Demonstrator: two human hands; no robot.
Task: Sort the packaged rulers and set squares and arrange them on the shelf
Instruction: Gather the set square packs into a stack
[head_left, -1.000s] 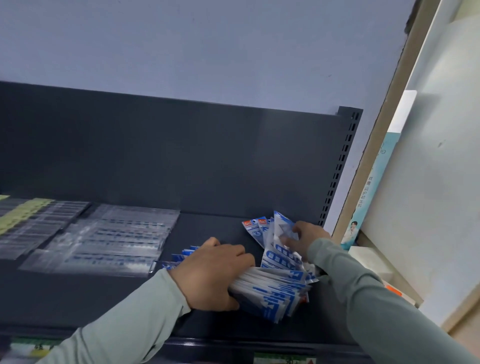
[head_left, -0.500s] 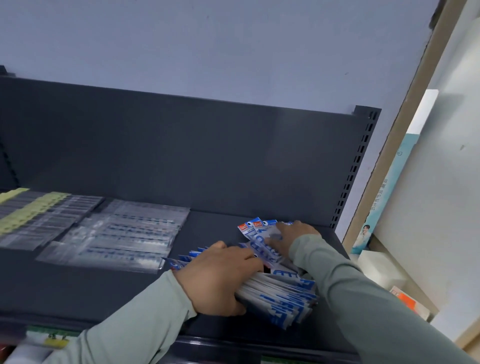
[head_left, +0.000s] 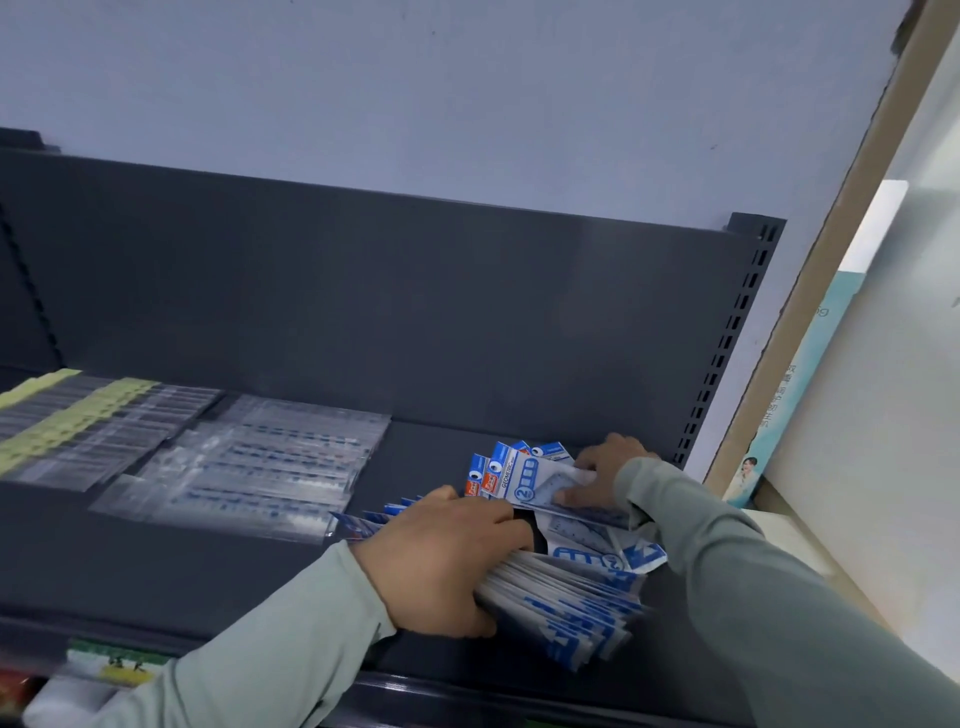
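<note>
- Two hands work near the shelf's right edge.
- Left hand grips a thick stack of blue-and-white packets by the front edge, fingers curled over it.
- Right hand pinches the fanned packets just behind that stack.
- Clear ruler packs lie flat mid-shelf, with yellow-topped packs at the left edge.

Two hands, one shelf, three packet stacks

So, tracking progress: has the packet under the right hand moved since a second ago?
Yes: the packet tipped down flatter toward the shelf floor, leftward from the perforated upright.
</note>
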